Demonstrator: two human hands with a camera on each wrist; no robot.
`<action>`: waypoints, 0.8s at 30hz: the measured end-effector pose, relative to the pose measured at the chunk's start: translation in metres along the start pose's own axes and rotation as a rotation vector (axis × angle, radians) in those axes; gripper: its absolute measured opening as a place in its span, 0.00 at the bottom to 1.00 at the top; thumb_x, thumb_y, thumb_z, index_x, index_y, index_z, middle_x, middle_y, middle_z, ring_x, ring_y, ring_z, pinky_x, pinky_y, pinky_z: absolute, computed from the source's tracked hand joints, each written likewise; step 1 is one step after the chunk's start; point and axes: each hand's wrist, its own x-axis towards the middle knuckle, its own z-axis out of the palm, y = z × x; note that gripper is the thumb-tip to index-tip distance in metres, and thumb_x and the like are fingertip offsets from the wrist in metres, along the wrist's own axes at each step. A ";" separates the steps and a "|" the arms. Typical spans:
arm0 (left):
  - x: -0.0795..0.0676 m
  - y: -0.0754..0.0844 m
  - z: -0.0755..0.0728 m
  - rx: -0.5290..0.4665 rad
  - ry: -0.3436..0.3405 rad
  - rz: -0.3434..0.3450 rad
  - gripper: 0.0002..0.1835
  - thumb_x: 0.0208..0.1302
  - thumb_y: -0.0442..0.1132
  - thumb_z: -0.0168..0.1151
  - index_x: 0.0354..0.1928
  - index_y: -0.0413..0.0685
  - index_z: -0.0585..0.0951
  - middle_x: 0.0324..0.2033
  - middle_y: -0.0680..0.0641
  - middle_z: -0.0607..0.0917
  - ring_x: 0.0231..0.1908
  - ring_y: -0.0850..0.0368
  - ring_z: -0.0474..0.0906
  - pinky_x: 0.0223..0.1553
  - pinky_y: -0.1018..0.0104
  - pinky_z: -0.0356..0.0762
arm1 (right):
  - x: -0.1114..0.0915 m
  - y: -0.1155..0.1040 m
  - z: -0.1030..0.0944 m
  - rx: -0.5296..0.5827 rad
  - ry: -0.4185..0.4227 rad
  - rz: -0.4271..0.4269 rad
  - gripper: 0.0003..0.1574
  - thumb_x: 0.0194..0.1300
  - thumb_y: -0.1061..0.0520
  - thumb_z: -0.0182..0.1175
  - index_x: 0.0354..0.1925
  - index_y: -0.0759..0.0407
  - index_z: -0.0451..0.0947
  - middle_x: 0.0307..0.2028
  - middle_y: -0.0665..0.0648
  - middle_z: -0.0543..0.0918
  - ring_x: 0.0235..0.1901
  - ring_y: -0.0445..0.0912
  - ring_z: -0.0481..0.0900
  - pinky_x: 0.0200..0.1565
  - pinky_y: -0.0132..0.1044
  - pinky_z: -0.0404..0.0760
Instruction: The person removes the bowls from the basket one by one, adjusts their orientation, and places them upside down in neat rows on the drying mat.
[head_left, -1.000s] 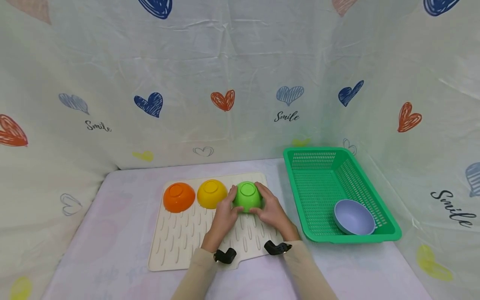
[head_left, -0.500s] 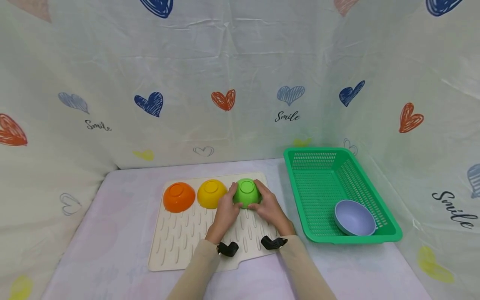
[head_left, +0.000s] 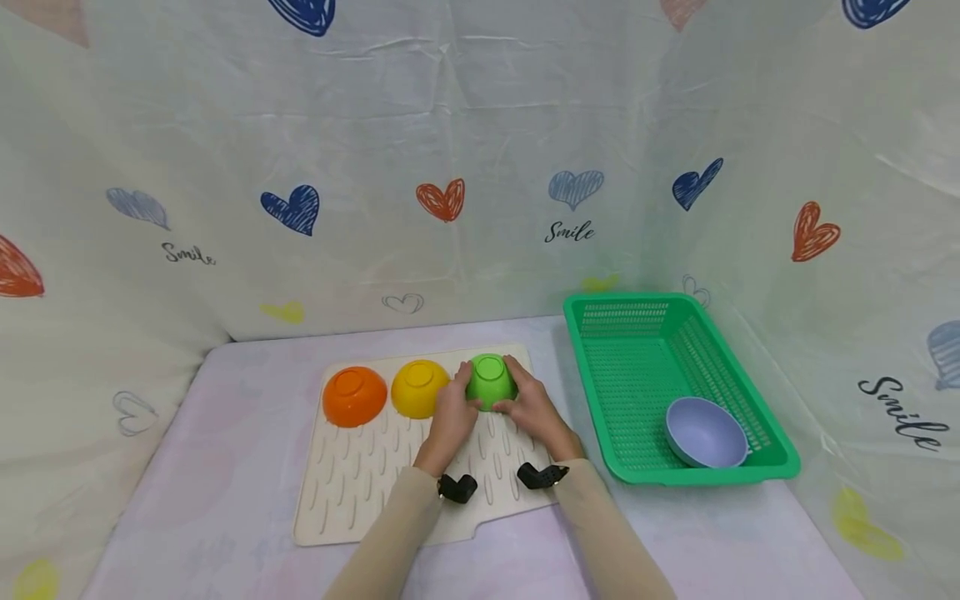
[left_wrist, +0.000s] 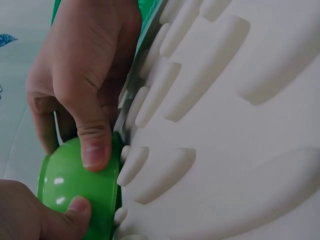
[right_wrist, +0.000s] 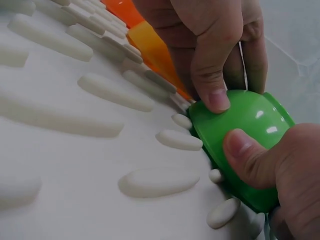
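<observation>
Upside down near the far right of a cream ridged drying mat (head_left: 352, 492) is a small green bowl (head_left: 492, 385). My left hand (head_left: 452, 421) holds its left side, and my right hand (head_left: 538, 412) grips it from the right. Both thumbs press the bowl's near wall, as the left wrist view shows on the green bowl (left_wrist: 80, 175). In the right wrist view the bowl's rim (right_wrist: 212, 150) sits right at the mat's ridges. A yellow bowl (head_left: 420, 389) and a larger orange bowl (head_left: 355, 397) stand inverted to the left, in a row with it.
Right of the mat is a green perforated basket (head_left: 615, 450), with a lavender bowl (head_left: 707, 432) lying upright inside its near right corner. A pale cloth covers the table (head_left: 217, 467). Behind and to the right hangs a heart-printed curtain (head_left: 495, 275).
Both hands have slid the green bowl a little toward the mat's far edge, keeping their hold. The orange, yellow and lavender bowls stay put; the head view has shifted slightly.
</observation>
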 end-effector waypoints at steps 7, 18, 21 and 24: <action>0.003 0.000 0.002 0.040 -0.015 -0.018 0.38 0.61 0.17 0.63 0.74 0.30 0.65 0.72 0.28 0.66 0.73 0.36 0.65 0.69 0.45 0.70 | 0.001 0.000 0.000 -0.020 -0.019 0.022 0.57 0.57 0.66 0.74 0.77 0.71 0.56 0.74 0.73 0.64 0.74 0.64 0.64 0.74 0.57 0.66; 0.004 0.006 0.000 0.096 -0.048 -0.029 0.38 0.62 0.19 0.64 0.74 0.29 0.63 0.73 0.27 0.65 0.72 0.36 0.65 0.67 0.45 0.72 | 0.004 -0.004 -0.001 -0.027 -0.048 0.067 0.57 0.58 0.66 0.73 0.78 0.69 0.54 0.75 0.71 0.64 0.74 0.63 0.65 0.74 0.57 0.66; 0.003 0.006 -0.002 0.100 -0.059 -0.034 0.38 0.63 0.19 0.64 0.75 0.29 0.63 0.73 0.27 0.64 0.73 0.36 0.64 0.68 0.46 0.71 | 0.004 -0.004 0.000 -0.022 -0.057 0.079 0.58 0.59 0.66 0.72 0.79 0.69 0.52 0.77 0.72 0.60 0.76 0.63 0.61 0.75 0.57 0.64; 0.004 0.004 -0.002 0.092 -0.060 -0.030 0.39 0.63 0.19 0.63 0.76 0.30 0.62 0.74 0.28 0.63 0.74 0.38 0.62 0.69 0.46 0.70 | 0.004 -0.005 0.002 -0.025 -0.059 0.088 0.58 0.60 0.66 0.71 0.79 0.70 0.50 0.78 0.72 0.55 0.78 0.63 0.56 0.77 0.57 0.60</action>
